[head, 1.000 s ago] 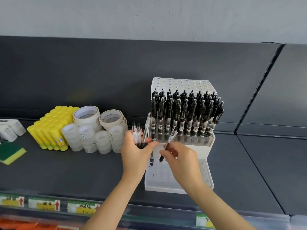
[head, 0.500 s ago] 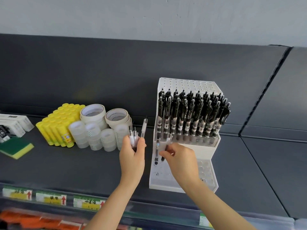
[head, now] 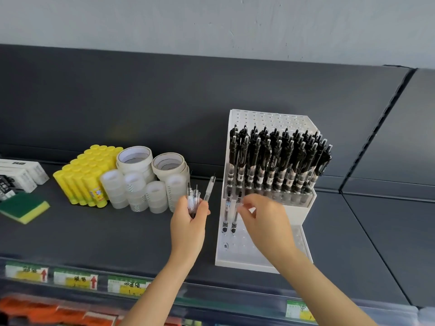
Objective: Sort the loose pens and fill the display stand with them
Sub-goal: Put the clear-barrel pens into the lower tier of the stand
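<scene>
pens (head: pixel 194 199) upright in left grip (head: pixel 188 228)

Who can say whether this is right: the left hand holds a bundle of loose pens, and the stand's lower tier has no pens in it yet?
Not quite. The head view shows two pens already standing in the lower tier of the stand. The left hand does hold the bundle of loose pens.
</scene>
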`<state>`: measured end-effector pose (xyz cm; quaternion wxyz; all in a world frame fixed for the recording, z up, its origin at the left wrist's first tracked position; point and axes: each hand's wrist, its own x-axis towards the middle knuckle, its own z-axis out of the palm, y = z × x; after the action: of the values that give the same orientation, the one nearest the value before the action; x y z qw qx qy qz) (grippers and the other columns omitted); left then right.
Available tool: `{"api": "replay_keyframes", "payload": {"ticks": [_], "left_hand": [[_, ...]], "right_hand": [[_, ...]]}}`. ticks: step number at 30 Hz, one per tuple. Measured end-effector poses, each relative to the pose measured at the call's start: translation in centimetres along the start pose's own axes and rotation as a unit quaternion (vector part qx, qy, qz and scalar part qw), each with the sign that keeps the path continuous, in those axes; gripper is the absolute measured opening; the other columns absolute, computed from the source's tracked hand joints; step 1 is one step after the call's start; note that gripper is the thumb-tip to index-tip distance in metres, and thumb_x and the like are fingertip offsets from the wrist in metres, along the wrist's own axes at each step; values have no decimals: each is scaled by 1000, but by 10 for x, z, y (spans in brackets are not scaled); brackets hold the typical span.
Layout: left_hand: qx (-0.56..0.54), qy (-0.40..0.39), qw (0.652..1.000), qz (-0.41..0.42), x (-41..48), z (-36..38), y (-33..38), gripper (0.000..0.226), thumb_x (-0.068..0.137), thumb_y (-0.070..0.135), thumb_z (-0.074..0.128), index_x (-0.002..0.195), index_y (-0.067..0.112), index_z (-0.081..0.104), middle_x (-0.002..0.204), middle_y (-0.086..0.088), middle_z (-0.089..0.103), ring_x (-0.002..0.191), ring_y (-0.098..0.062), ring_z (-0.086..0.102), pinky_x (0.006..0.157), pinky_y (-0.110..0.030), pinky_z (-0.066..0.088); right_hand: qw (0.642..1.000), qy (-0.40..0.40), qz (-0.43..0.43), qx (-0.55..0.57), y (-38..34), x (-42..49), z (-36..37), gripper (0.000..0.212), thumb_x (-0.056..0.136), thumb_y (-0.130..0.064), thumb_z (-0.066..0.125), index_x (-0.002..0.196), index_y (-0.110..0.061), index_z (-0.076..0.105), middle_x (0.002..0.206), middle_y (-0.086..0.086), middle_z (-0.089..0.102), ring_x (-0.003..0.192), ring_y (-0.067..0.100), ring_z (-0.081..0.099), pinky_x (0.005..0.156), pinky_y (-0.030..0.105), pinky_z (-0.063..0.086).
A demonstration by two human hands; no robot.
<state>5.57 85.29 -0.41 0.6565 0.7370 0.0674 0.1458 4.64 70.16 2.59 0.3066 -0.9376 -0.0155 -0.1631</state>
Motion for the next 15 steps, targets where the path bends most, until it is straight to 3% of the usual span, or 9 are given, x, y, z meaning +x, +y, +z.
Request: {"api": "replay_keyframes", "payload": {"ticks": [4,9,12,15], "left_hand": [[-11,-23,1000,-17,-3,-2,-1,12,92,14,57,81,11,52,71,-1,62,54,-11,44,56,-30,36],[-51,-38,998,-20,-7,-10,3,8,94,10,54,88,6,53,74,-3,64,48,-11,38,45,-22,32],[-100,-64,993,11,-12,-17,12,6,97,6,50,92,5,53,77,-6,67,46,-11,36,41,-17,30],[-133,-106,984,50,-16,-23,22,7,97,5,46,95,3,52,77,-5,68,46,-12,38,42,-16,30]], "right_hand": [[1000,2,-4,23,-1,2,2,16,94,-19,56,89,-16,71,76,-8,66,60,9,55,59,24,47],[1000,-14,18,22,5,0,2,17,94,-16,54,85,-14,69,79,-3,69,51,6,45,55,27,45],[999,11,19,45,-2,-2,-7,9,93,-23,59,90,-18,67,82,-9,66,58,4,51,56,20,44],[985,4,28,169,-21,-2,-21,6,88,-25,66,91,-22,70,77,-13,67,61,1,56,57,12,43]]}}
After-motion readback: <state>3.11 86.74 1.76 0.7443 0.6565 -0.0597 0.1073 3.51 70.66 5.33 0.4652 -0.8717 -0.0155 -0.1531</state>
